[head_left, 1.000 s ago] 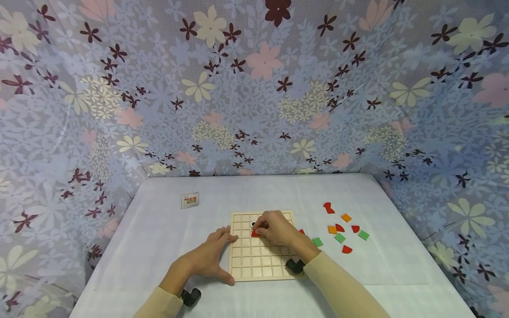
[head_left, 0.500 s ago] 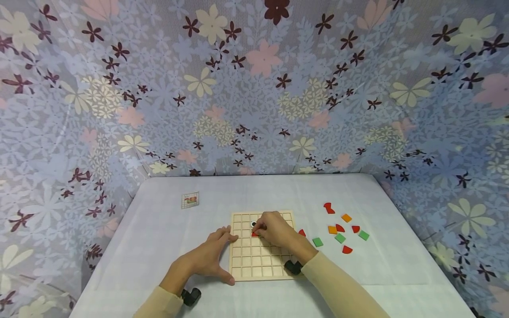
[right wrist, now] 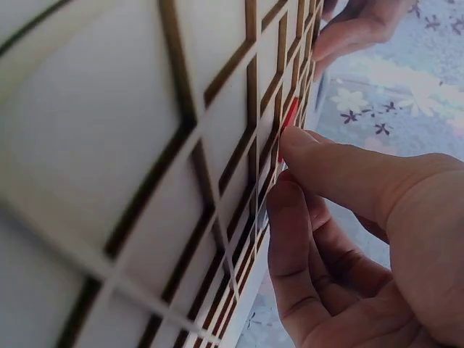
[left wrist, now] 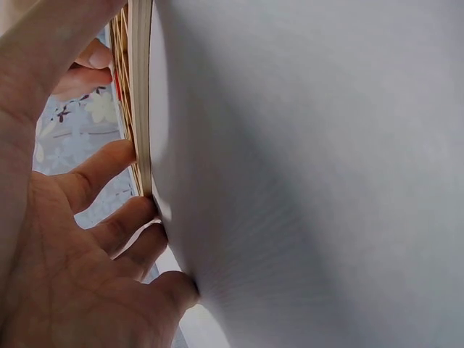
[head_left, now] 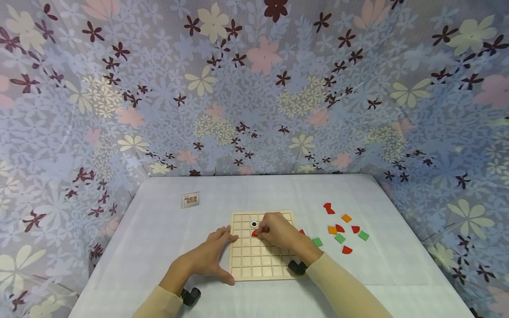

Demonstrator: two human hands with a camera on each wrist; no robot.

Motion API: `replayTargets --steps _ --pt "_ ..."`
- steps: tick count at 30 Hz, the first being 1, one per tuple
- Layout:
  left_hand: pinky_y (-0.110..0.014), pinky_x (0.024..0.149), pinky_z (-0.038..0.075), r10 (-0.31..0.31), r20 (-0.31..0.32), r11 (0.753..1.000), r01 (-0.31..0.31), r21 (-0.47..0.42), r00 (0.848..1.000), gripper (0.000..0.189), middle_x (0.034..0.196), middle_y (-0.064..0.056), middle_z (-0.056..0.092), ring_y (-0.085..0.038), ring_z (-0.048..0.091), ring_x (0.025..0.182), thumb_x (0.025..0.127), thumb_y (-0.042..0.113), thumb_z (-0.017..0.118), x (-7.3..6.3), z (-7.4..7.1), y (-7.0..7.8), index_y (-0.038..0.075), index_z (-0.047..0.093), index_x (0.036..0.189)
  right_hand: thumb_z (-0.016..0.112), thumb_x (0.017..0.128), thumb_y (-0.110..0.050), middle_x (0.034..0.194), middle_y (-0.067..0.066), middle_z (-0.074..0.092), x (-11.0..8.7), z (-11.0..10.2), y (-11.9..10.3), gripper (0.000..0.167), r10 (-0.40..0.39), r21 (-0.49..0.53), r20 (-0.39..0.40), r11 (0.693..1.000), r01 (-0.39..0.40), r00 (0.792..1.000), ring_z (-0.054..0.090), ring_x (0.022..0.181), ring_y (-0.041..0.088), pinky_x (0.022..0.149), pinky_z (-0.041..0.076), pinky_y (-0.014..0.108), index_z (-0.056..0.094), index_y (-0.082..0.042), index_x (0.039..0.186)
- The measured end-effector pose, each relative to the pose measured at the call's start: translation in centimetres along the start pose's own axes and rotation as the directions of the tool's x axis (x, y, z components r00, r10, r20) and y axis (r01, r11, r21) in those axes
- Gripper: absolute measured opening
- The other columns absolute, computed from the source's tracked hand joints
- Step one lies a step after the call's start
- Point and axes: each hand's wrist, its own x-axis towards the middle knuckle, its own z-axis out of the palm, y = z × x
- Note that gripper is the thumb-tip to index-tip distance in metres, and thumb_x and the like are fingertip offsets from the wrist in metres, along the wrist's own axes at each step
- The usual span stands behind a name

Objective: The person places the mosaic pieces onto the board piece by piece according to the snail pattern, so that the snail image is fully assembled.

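A pale wooden grid board (head_left: pixel 260 265) lies on the white-covered table. Its left edge (left wrist: pixel 142 109) meets the spread fingers of my left hand (head_left: pixel 207 257), thumb at the near corner. My right hand (head_left: pixel 277 229) reaches over the board's upper middle, thumb and curled index finger at a small red quarter-circle tile (head_left: pixel 254 233). In the right wrist view the thumb tip lies right against the red tile (right wrist: pixel 291 114), which sits low in a grid cell. Just beyond it, a white eye tile (head_left: pixel 254 224) with a black dot occupies another cell. My right hand covers part of the grid.
Right of the board lie loose red tiles (head_left: pixel 347 250), orange squares (head_left: pixel 346 218) and green squares (head_left: pixel 363 235). One red tile (head_left: pixel 301 232) sits by the board's right edge. A small picture card (head_left: pixel 190 200) lies back left. Floral cloth (head_left: pixel 254 110) hangs behind the table.
My right hand has shifted slightly right, away from the eye tile, uncovering it and more of the red tile. My left hand has stayed at the board's edge.
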Motion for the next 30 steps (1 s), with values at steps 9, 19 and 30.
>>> replayTargets --steps 9,19,30 --pt "-0.072 0.139 0.040 -0.005 -0.002 1.000 0.005 0.012 1.000 0.122 0.192 -0.025 0.027 -0.053 0.026 0.179 0.070 0.051 0.114 0.2 0.1 -0.2 0.012 0.054 0.168 0.087 0.104 -0.004 0.102 -0.001 0.084 -1.4 -1.9 2.1 0.009 0.025 -0.013 -0.064 1.000 -0.026 0.998 0.068 0.087 0.004 0.077 0.060 0.023 0.091 -0.010 0.109" --pt "-0.072 0.140 0.039 0.009 -0.008 1.000 -0.009 0.002 1.000 0.123 0.191 -0.027 0.027 -0.054 0.026 0.178 0.069 0.049 0.115 0.0 0.1 -0.1 0.009 0.053 0.168 0.086 0.106 -0.011 0.107 -0.001 0.083 -4.7 -5.1 5.5 0.012 0.175 -0.005 -0.093 0.984 -0.177 0.980 0.069 0.091 0.009 0.080 0.060 0.025 0.089 -0.011 0.117" --pt "-0.073 0.140 0.039 0.003 -0.010 1.000 -0.003 -0.001 1.000 0.124 0.192 -0.027 0.026 -0.055 0.026 0.178 0.069 0.048 0.115 -0.1 0.0 0.0 0.009 0.053 0.168 0.090 0.102 -0.012 0.104 -0.002 0.079 -7.4 -6.5 7.8 0.020 0.267 0.024 -0.005 0.963 -0.267 0.964 0.062 0.087 0.013 0.071 0.053 0.024 0.090 -0.014 0.121"
